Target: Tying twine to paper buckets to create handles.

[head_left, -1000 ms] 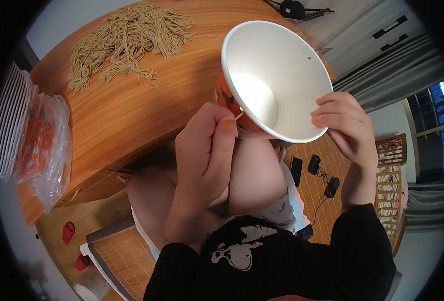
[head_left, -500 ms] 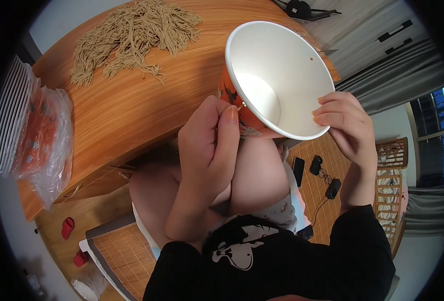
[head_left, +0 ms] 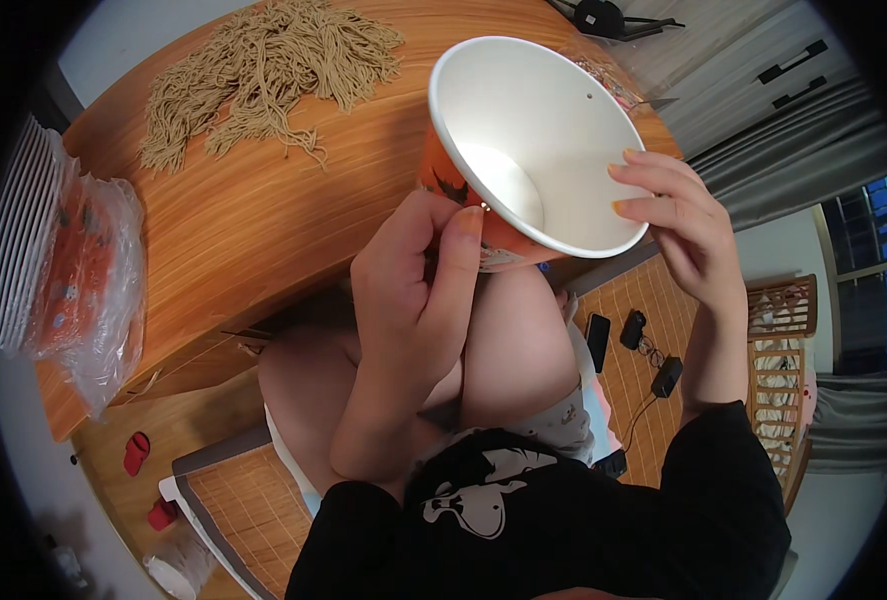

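A paper bucket (head_left: 583, 150), white inside with an orange printed outside, is tilted above my lap at the table edge, its open mouth toward me. One small hole (head_left: 590, 96) shows in its far wall. My left hand (head_left: 428, 280) is closed at the bucket's left side, thumb and forefinger pinching a small gold metal piece (head_left: 484, 207) just under the rim. Most of that piece is hidden by the fingers. My right hand (head_left: 688, 215) grips the right rim, fingers reaching over the inside and the thumb out of sight.
Tan cord strands (head_left: 273, 75) lie heaped on the wooden table (head_left: 233, 240). A stack of orange and white buckets in clear plastic (head_left: 73, 260) stands at the left edge. Small metal pieces in clear plastic (head_left: 608, 80) lie behind the bucket. Below right are a phone (head_left: 597, 342) and glasses (head_left: 651, 350).
The bucket has shifted a little left and up, turning slightly. My right hand has moved left with its rim, while my left hand stays nearly in place, still pinching the metal piece.
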Available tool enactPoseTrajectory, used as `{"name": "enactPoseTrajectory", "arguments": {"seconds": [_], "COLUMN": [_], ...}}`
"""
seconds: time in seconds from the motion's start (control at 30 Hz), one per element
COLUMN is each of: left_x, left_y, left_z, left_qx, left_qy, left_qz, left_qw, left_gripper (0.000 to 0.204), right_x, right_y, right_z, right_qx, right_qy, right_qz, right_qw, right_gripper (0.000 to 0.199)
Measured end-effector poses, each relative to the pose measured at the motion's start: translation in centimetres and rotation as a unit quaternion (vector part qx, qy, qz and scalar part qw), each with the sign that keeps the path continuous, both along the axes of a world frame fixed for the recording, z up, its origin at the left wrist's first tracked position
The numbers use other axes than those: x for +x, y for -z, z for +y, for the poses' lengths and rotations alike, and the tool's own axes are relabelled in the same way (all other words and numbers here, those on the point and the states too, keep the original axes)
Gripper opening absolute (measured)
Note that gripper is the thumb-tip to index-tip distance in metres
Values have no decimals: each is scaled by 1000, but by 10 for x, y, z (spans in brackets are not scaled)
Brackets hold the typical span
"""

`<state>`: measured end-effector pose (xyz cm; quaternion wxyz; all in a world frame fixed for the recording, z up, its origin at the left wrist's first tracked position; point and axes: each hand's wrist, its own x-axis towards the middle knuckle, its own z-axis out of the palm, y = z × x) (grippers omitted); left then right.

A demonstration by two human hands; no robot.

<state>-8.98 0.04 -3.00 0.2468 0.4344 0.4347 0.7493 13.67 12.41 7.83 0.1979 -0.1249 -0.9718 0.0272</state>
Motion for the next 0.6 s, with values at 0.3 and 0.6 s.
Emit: {"name": "enactPoseTrajectory", "arguments": {"seconds": [0.3, 0.6], "left_x": [3, 6], "left_y": [-6, -1], "left_z": [6, 11], "left_qx": [-15, 16], "left_qy": [9, 3], "left_qz": [-63, -54], "left_qw": [998, 998], "left_gripper": [18, 15], "right_x": [-20, -97], "right_y": [-29, -35], "right_z": [8, 7], "right_qx": [61, -26], "right_qy": [46, -108], "right_qz": [-1, -56], "right_qw": [997, 992], "right_gripper": [38, 20]}}
